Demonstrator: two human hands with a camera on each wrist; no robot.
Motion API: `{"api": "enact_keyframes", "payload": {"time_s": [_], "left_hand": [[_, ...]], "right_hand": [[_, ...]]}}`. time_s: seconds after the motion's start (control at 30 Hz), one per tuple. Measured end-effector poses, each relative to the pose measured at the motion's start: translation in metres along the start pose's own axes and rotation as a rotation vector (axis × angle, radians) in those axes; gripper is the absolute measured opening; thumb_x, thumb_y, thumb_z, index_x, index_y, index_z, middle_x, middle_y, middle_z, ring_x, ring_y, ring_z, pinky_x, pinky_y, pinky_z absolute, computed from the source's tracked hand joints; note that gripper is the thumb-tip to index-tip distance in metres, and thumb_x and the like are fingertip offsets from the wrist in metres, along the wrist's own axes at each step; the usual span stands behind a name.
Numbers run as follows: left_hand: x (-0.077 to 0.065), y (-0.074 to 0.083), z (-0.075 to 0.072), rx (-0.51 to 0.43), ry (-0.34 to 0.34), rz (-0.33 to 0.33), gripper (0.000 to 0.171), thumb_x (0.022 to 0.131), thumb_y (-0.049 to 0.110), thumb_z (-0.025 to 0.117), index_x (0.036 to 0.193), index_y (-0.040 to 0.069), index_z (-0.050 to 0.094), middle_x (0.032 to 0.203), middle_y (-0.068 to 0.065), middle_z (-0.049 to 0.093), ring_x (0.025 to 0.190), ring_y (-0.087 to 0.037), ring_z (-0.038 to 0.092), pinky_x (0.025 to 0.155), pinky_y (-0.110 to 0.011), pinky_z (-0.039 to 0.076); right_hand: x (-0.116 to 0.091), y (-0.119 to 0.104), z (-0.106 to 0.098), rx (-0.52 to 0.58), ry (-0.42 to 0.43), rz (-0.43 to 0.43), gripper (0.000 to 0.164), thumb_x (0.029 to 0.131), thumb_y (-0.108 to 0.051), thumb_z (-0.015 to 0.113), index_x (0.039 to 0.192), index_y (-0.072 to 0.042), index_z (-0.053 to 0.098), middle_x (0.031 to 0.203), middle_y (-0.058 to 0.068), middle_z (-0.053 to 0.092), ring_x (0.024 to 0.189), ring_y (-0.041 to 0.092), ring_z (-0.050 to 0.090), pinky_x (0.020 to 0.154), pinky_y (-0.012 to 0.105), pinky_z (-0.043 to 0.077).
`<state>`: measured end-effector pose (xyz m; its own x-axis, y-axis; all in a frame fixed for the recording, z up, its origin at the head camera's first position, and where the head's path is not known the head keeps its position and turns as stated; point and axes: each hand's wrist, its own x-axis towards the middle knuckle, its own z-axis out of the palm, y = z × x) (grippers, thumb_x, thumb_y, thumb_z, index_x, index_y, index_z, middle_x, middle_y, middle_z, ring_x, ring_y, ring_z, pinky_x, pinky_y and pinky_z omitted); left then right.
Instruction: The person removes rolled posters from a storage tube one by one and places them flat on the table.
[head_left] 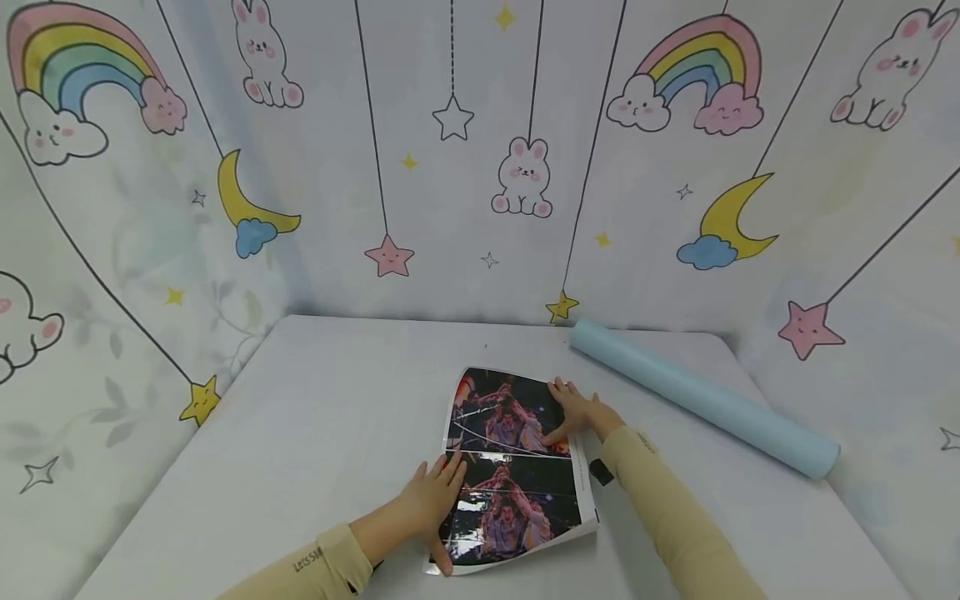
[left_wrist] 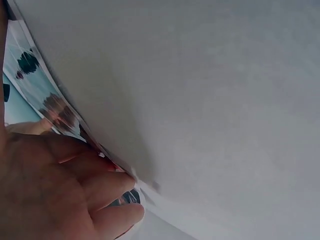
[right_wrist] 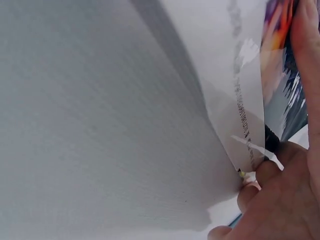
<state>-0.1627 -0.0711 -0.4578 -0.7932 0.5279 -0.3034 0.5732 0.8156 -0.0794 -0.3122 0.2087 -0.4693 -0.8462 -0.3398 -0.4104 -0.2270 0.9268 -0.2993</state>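
A glossy printed sheet [head_left: 510,473] lies on the table, with two similar dark photo pictures one above the other and a white margin on its right side. Its lower right corner lifts slightly off the table. My left hand [head_left: 431,502] rests on the left edge with fingers spread and the thumb near the lower left corner. Over the upper right edge, my right hand [head_left: 576,414] lies with fingers apart. In the right wrist view, small print runs along the sheet's white margin [right_wrist: 232,100]. The left wrist view shows fingers [left_wrist: 107,192] along the sheet's edge.
A light blue roll [head_left: 705,400] lies diagonally on the right side of the white table [head_left: 337,400]. Behind and beside the table hangs a cloth [head_left: 330,150] printed with rainbows, rabbits, moons and stars. A small dark object [head_left: 601,472] shows by the right wrist.
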Motion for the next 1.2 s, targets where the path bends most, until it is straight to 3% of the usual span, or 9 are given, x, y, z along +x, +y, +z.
{"api": "enact_keyframes", "payload": {"time_s": [1.2], "left_hand": [[0.0048,0.0009,-0.0038,-0.034,-0.055,-0.033,0.133,0.038,0.069,0.074,0.144,0.005,0.024,0.15,-0.014,0.018,0.136,-0.033,0.018,0.103,-0.052,0.024]], "right_hand": [[0.0044,-0.0008,-0.0052,0.025,0.03,-0.011,0.113,0.067,-0.045,0.077,0.147,-0.005,0.008,0.151,0.018,-0.003,0.137,0.036,-0.003,0.098,0.068,0.0]]}}
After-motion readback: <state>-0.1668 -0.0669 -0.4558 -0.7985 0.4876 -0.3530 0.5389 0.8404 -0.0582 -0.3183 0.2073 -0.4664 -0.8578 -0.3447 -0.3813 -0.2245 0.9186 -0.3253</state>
